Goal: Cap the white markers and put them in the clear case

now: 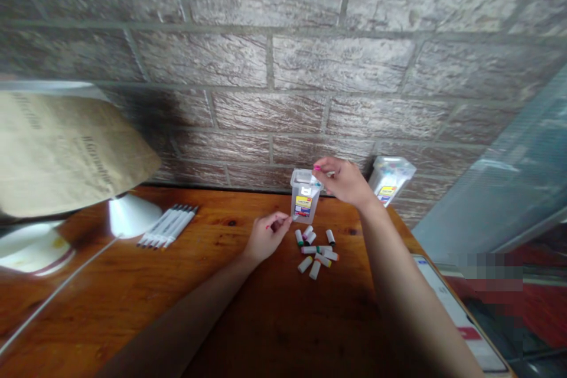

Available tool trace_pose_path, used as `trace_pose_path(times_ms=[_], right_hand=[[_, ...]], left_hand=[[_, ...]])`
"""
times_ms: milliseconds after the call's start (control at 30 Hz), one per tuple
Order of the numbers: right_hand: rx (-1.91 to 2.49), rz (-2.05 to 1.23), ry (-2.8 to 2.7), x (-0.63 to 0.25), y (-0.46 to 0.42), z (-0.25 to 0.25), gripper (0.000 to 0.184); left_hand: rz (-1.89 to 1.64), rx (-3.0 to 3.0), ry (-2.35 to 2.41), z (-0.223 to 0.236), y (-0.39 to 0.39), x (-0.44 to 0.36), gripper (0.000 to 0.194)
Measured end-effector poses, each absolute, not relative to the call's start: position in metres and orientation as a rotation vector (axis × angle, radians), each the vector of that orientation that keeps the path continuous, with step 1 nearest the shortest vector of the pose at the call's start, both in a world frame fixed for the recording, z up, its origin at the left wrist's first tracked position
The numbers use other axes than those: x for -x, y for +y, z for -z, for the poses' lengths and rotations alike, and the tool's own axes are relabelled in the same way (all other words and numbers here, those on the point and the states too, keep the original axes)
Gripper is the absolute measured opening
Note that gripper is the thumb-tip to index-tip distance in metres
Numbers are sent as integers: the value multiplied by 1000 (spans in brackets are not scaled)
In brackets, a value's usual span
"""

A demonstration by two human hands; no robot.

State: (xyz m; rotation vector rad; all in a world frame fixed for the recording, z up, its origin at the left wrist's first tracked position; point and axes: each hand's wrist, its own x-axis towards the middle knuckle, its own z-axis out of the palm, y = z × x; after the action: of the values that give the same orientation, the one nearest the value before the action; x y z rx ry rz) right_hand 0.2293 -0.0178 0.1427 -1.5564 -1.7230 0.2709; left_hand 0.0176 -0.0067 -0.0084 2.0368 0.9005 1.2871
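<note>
My left hand is closed in a pinch on a thin white marker whose tip points toward a clear plastic marker box. That box stands upright on the wooden table by the brick wall. My right hand is closed on the box's top rim, holding something small and white there. Several loose marker caps lie scattered just in front of the box. A row of several white markers lies to the left.
A second clear box leans against the wall at the right. A lamp with a white base and a brown paper bag over it stands at the left. A paper sheet lies at the table's right edge.
</note>
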Motion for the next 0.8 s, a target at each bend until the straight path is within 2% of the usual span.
trace_pose_path(times_ms=[167, 367, 533, 800], right_hand=[[1598, -161, -1884, -231, -18, -142, 12], [1555, -172, -2017, -228, -20, -142, 22], [1533, -139, -2100, -227, -21, -142, 23], [1553, -483, -2024, -229, -24, -142, 23]], left_hand=[[-1274, -2032, 891, 9, -7, -18, 24], [-1259, -2010, 902, 8, -9, -19, 26], [-1240, -2033, 891, 7, -10, -18, 27], [-1232, -2042, 880, 8, -9, -18, 26]])
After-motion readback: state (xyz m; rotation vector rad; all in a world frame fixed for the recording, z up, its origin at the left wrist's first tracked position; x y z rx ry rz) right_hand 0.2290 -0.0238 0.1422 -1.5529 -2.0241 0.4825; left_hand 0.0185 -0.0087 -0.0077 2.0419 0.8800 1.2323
